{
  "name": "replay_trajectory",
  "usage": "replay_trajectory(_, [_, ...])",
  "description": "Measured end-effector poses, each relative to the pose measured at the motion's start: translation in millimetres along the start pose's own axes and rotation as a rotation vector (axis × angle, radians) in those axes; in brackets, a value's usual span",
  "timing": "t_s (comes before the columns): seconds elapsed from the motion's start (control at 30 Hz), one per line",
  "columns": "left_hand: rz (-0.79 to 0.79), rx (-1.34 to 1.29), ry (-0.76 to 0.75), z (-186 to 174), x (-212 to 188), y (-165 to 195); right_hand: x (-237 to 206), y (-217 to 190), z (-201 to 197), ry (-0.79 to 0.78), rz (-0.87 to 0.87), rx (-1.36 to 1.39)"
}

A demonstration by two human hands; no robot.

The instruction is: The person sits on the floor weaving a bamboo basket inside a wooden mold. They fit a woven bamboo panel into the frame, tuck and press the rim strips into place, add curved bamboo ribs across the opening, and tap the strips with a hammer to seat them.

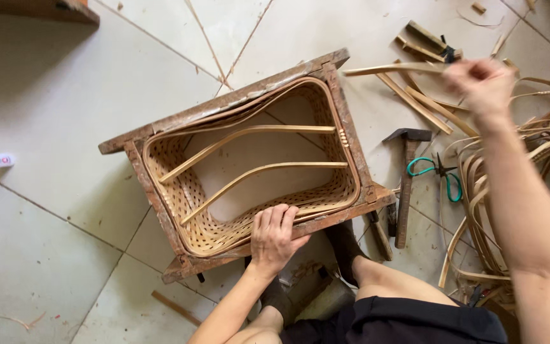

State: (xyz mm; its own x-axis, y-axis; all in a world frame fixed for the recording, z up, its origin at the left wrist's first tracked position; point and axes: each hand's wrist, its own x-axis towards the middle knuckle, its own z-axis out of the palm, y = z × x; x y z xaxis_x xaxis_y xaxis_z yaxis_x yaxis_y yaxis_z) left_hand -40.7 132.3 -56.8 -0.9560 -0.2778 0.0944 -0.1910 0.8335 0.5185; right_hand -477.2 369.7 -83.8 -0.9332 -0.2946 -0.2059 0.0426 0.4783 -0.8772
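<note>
My left hand lies flat on the near rim of the woven bamboo basket, fingers spread over its edge, holding nothing. The basket sits inside a rough wooden frame on the tiled floor, its open mouth facing up at me. Its long axis runs from lower left to upper right, tilted against the tile lines. The walls are an open lattice weave, pale tan, bound by a smooth bent rim, and two curved bamboo ribs cross the inside along its length (the floor shows through underneath). My right hand is raised to the upper right, fingers pinched on a long thin bamboo strip that points left, roughly level. Below it on the floor lie a hammer, green-handled scissors, and a loose coil of bamboo strips.
</note>
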Motion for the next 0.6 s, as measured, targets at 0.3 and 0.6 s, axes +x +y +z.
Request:
replay_trajectory(0.3, [0.122, 0.006, 0.065, 10, -8, -10, -46, -143, 82, -0.006, -0.441, -0.017])
replay_trajectory(0.6, [0.178, 0.035, 0.070, 11, -8, -12, -99, -143, 233, -0.298, -0.246, -0.106])
